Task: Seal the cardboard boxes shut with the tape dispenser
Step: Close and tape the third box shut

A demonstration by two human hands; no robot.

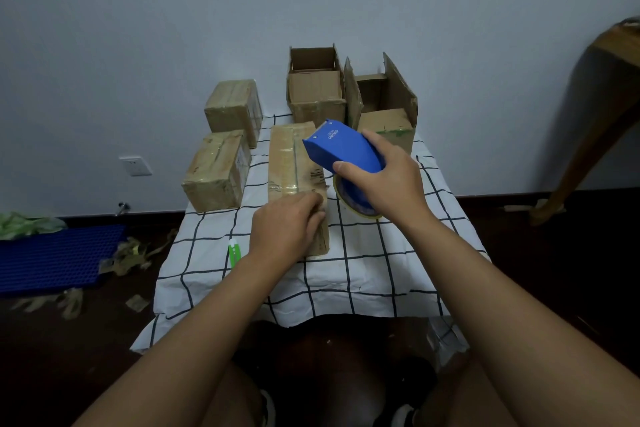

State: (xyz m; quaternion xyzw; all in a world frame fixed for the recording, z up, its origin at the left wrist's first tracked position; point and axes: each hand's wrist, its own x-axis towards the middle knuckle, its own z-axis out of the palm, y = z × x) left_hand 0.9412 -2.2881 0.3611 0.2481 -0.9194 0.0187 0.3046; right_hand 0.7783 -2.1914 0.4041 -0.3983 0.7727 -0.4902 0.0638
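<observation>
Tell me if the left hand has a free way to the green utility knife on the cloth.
Probably yes. The green utility knife lies uncovered on the cloth just beside the left hand, which only rests on the long box and holds nothing.

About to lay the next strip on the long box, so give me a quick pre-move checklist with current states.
1. Right hand grips blue tape dispenser: ok.
2. Left hand rests on long box, steadying its near end: ok.
3. Flaps of that box closed: ok.
4. Tape end free at the blade: cannot tell.
5. Two rear boxes sealed: not ok, flaps stand open.
6. Green cutter clear of the box: ok.
</observation>
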